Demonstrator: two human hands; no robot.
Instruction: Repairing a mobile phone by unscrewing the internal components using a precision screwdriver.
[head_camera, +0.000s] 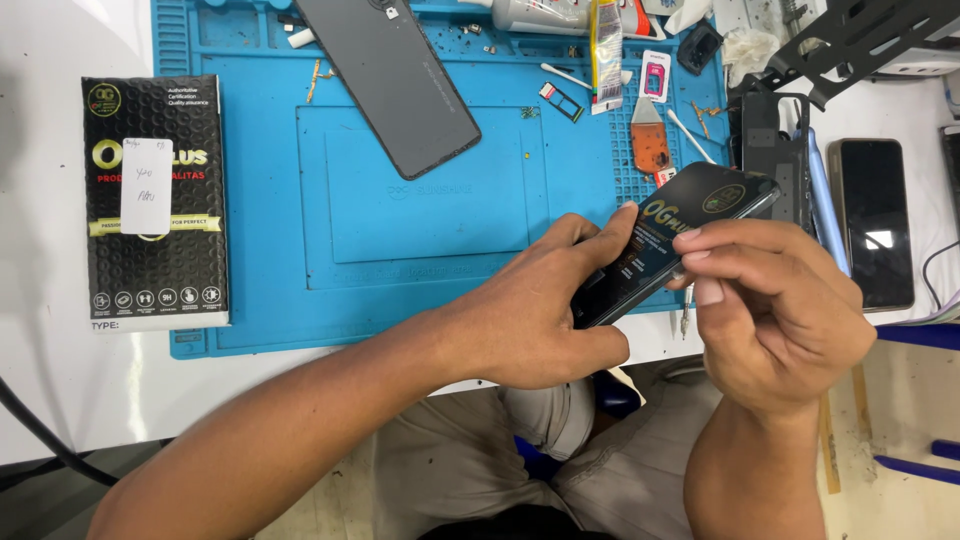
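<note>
Now, phone screen (668, 238) between fingers (606, 238).

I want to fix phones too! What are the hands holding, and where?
Both hold a black phone screen: left hand grips its lower end, right hand pinches its edge.

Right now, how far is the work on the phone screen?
Done: the grey back cover is off and lies on the blue mat. In hand: the left hand holds the black screen part while the right hand pinches at its film. Left: cover not yet refitted; small screws lie loose.
</note>
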